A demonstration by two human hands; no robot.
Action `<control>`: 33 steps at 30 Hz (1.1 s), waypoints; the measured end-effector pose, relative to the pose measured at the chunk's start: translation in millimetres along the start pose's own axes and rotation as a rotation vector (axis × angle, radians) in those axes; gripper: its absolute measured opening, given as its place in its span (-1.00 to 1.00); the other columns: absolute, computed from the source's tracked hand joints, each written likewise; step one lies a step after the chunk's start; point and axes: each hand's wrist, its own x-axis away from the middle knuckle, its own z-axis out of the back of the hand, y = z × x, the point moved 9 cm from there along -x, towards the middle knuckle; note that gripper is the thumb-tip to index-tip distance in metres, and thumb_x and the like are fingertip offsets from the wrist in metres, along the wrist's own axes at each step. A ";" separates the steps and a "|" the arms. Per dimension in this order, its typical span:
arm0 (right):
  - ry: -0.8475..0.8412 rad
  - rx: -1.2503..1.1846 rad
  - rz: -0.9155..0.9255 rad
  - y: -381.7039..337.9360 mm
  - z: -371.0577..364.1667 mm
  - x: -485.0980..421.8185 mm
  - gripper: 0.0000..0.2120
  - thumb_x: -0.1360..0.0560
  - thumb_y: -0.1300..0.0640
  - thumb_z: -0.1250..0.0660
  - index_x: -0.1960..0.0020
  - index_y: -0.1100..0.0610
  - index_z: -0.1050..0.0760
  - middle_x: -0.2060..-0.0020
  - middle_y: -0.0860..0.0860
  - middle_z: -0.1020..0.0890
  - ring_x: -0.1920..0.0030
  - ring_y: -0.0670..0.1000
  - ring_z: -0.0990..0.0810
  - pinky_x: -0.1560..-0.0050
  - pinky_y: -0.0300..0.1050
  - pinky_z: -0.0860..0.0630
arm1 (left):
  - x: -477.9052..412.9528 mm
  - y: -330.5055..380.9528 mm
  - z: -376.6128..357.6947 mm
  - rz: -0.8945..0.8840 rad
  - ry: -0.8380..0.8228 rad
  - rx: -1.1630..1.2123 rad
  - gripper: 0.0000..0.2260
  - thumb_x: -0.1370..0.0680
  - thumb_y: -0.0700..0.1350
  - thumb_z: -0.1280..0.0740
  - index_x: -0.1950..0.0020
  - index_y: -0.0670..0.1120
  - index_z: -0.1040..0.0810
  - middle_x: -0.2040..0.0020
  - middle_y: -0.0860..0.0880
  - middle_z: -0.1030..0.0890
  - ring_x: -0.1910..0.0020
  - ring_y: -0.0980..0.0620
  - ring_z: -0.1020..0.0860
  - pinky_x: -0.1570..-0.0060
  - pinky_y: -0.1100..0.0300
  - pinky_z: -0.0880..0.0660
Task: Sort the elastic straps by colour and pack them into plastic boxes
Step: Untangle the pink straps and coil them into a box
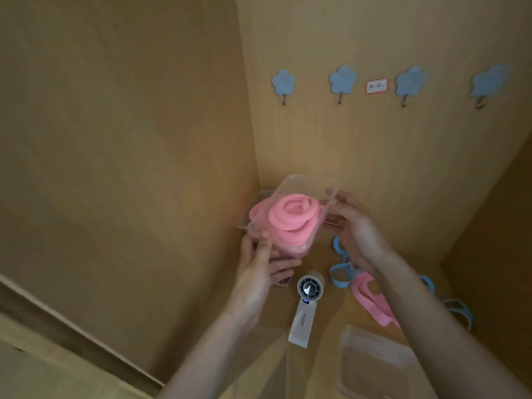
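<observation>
Head view shows the left hand and right hand, each grip grasping the plastic box of pink straps above the shelf's back left corner; pink packing seems underway, and the next move probably calls for the loose straps.

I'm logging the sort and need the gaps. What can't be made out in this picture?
Head view:
- Loose pink straps and blue straps: partly under the right forearm, count unknown.
- Wall label: too small and blurred to read.
- Clear box at the bottom: partly behind the forearm.
</observation>
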 end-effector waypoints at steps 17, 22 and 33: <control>-0.113 0.268 -0.011 9.3 -37.1 -80.4 -0.81 -0.61 0.12 -0.24 -0.10 -0.09 -0.58 0.00 -0.26 -0.64 -0.06 -0.25 -0.56 0.00 -0.36 -0.38 | -51.2 19.2 32.8 -0.109 0.232 -0.189 -0.66 -0.68 0.15 -0.14 -0.25 -0.09 -0.36 0.34 -0.04 -0.60 0.39 -0.08 -0.63 0.44 0.13 -0.57; -0.064 0.395 -0.035 33.7 -38.8 -98.1 -0.77 -0.66 0.13 -0.20 -0.19 0.13 -0.60 -0.08 -0.02 -0.65 -0.15 -0.03 -0.58 -0.05 -0.32 -0.39 | -61.4 1.7 38.1 -0.035 0.274 -0.181 -0.64 -0.66 0.18 -0.17 -0.20 -0.11 -0.36 0.36 -0.07 -0.59 0.44 -0.09 -0.58 0.42 0.10 -0.59; 0.033 0.389 -0.032 31.4 -11.3 -65.7 -0.25 -0.48 -0.35 -0.11 -0.56 0.02 -0.26 -0.48 0.00 -0.40 -0.45 0.01 -0.38 -0.49 0.02 -0.28 | -10.7 -22.5 60.6 -0.035 0.354 -0.185 -0.66 -0.67 0.14 -0.17 -0.41 0.10 -0.25 0.21 -0.10 -0.57 0.43 -0.03 -0.50 0.45 0.11 -0.48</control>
